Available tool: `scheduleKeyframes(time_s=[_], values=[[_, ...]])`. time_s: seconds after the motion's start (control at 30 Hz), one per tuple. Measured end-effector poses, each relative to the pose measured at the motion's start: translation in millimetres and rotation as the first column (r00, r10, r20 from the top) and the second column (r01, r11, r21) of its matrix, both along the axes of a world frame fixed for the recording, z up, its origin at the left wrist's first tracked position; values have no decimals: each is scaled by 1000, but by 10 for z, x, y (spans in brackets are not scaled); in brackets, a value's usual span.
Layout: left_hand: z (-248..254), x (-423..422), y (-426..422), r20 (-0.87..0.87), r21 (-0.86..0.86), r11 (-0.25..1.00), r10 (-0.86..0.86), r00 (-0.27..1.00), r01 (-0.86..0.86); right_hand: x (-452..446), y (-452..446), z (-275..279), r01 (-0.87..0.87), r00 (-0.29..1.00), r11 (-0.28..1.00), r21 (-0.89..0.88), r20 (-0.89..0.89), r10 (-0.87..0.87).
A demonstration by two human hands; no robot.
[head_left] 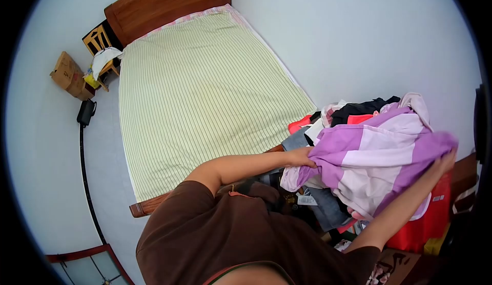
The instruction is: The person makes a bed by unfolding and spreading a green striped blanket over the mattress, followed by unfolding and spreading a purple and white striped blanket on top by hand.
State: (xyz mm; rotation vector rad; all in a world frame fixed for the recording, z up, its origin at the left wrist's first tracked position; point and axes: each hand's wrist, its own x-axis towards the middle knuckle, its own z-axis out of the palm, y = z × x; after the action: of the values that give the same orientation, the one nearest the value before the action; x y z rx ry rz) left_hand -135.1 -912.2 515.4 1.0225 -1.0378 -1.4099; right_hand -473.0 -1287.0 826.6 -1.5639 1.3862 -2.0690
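A purple-and-white cloth [376, 144] is stretched between my two hands, over a heap of clothes; I cannot tell whether it is a garment or a cover. My left hand [301, 157] is closed on its left edge. At the right edge, my right hand [445, 163] grips a bunched purple part, slightly blurred. Beneath and around the cloth lie blue-grey jeans [328, 208] with a white tag [307, 200], a black garment [361, 111] and red pieces. The cloth hides much of the heap.
A bed with a green-striped sheet [205, 90] and wooden headboard [169, 6] stands ahead to the left. Beyond it are a wooden chair [98, 41] and a cardboard box [69, 75]. A red bag [425, 228] and another cardboard box [397, 269] are at the lower right.
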Motion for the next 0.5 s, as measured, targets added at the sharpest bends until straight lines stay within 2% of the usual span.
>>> scheduleKeyframes(time_s=[0.03, 0.07, 0.1, 0.13, 0.17, 0.2, 0.23, 0.27, 0.3, 0.33, 0.37, 0.4, 0.43, 0.5], values=[[8, -17, -9, -7, 9, 1000, 1, 1000, -1, 462, 154, 174, -197, 977, 979, -50, 77, 200], [17, -44, -29, -36, -2, 1000, 10, 999, -10, 991, 374, 296, -398, 915, 916, -51, 45, 401], [34, -63, -54, -64, -13, 1000, 21, 998, -22, 1520, 669, 299, -606, 795, 794, -44, -38, 605], [45, -83, -68, -89, -25, 999, 31, 996, -33, 1874, 1061, -20, -621, 698, 783, -35, -479, 532], [63, -97, -69, -130, -8, 997, 77, 989, -79, 2229, 1452, -341, -661, 470, 739, -131, -840, 271], [85, -112, -83, -173, 12, 992, 123, 977, -123, 2584, 1843, -662, -769, 276, 604, -210, -961, 18], [137, -122, -107, -216, 34, 987, 161, 963, -158, 2856, 2406, -809, -907, 31, 416, 73, -971, 237], [175, -98, -115, -251, 37, 994, 107, 962, -101, 3039, 3055, -1008, -904, -305, 88, 418, -777, 551], [210, -71, -83, -287, 42, 996, 90, 954, -81, 3092, 3457, -1205, -822, -509, -134, 554, -608, 608], [200, -30, -26, -310, 57, 995, 94, 946, -80, 3080, 3701, -1393, -743, -628, -247, 622, -520, 579], [187, -25, -25, -323, 71, 995, 87, 942, -68, 2970, 3827, -1560, -750, -623, -211, 627, -561, 545], [142, 49, 75, -341, 95, 992, 107, 934, -79, 2871, 3860, -1704, -630, -708, -235, 740, -423, 566], [105, 99, 115, -346, 119, 989, 121, 930, -85, 2725, 3869, -1771, -734, -629, -303, 607, -442, 639], [53, 181, 149, -349, 162, 981, 154, 924, -102, 2375, 3711, -1728, -751, -565, -188, 633, -468, 680]])
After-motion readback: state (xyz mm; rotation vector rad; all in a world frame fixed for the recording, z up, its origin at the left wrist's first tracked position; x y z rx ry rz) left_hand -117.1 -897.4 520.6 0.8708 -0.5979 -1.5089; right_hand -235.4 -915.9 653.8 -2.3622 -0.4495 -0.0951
